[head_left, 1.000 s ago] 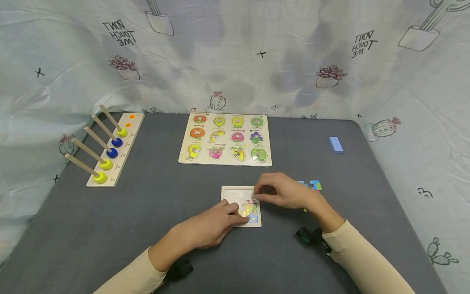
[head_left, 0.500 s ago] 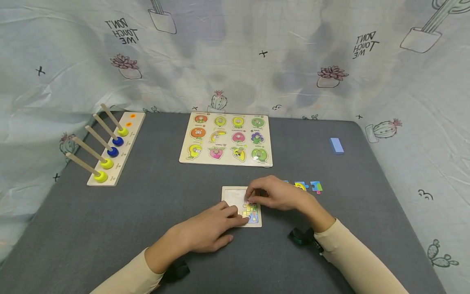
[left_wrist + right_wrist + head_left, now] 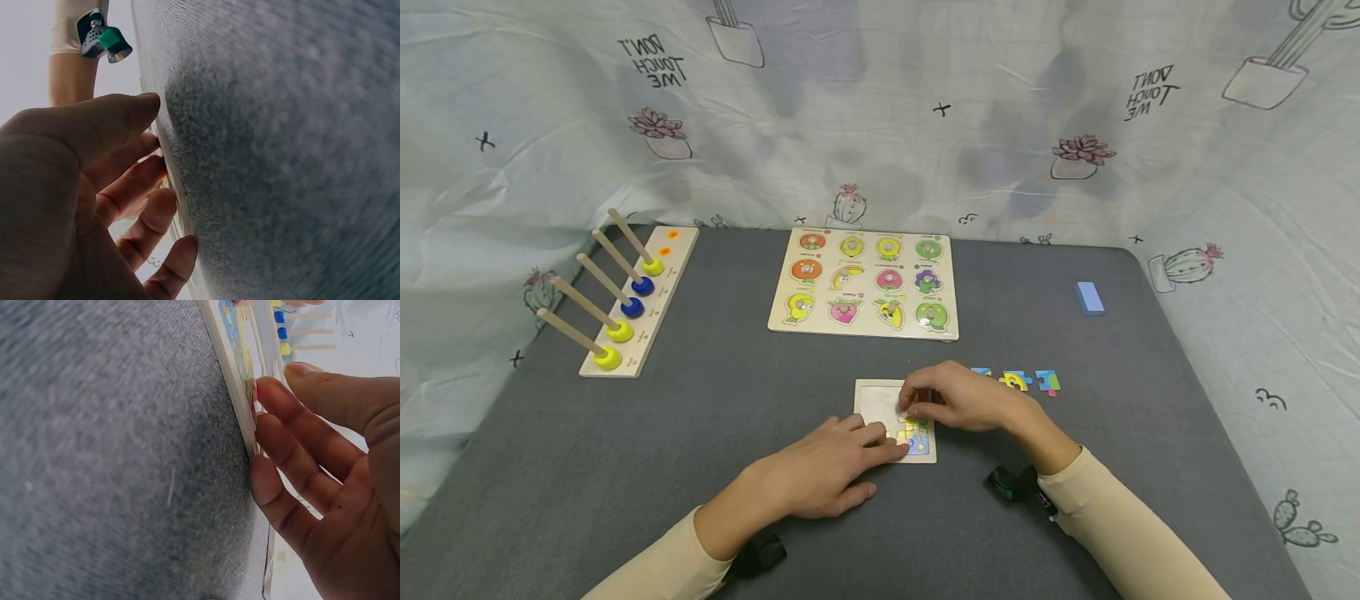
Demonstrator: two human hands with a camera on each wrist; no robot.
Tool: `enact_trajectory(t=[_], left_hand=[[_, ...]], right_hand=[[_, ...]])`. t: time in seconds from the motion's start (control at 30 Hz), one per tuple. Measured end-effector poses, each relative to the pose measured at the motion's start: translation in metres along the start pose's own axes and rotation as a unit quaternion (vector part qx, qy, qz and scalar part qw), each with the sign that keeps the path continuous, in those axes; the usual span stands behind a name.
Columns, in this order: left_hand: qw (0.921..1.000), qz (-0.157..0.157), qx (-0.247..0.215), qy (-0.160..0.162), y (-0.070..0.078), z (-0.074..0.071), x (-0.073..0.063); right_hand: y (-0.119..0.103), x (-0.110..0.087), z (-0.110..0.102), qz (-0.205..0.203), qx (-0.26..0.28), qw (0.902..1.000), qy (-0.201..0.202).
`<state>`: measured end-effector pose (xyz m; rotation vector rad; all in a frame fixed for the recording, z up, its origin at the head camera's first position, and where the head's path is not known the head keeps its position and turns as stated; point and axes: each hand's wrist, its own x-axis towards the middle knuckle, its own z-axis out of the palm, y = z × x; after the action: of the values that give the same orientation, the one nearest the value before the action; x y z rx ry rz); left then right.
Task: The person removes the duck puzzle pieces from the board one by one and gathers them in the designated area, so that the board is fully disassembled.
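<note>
A small wooden-framed jigsaw tray (image 3: 876, 398) lies on the dark table in front of the person. Joined colourful jigsaw pieces (image 3: 917, 444) fill its near right part. The left hand (image 3: 823, 468) rests with fairly straight fingers over the tray's near left corner, index fingertip on the pieces and thumb out on the table. From the right, the right hand (image 3: 966, 398) reaches over the tray, its bent fingertips touching the pieces near the right side. In the right wrist view, the fingers (image 3: 275, 431) touch the tray's edge and a reddish piece, while the thumb stands apart.
Loose jigsaw pieces (image 3: 1015, 381) lie beyond the right hand. Behind the tray is a fruit knob puzzle board (image 3: 866, 328). A wooden peg stand (image 3: 653, 302) with yellow and blue rings stands at the left, a blue block (image 3: 1089, 298) at the back right. A printed curtain surrounds the table.
The right hand has moved left, from the tray's right edge onto the pieces inside, uncovering loose pieces behind it. The left thumb has spread away from the tray.
</note>
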<state>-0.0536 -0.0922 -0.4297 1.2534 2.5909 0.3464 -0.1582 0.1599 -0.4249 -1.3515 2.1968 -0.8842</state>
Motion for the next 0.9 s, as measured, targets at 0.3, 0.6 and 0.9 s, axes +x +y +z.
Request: enact_trajectory(t=[0.3, 0.6, 0.9], left_hand=[[0.9999, -0.008, 0.014, -0.001, 0.004, -0.002, 0.0], [0.9987, -0.01, 0.05, 0.003, 0.009, -0.003, 0.003], [0.9958, -0.009, 0.091, 0.007, 0.015, -0.006, 0.006]], right_hand=[[0.001, 0.001, 0.0, -0.008, 0.007, 0.9999, 0.0], [-0.001, 0.001, -0.001, -0.006, 0.012, 0.9999, -0.003], [-0.003, 0.002, -0.002, -0.004, 0.01, 0.9999, -0.005]])
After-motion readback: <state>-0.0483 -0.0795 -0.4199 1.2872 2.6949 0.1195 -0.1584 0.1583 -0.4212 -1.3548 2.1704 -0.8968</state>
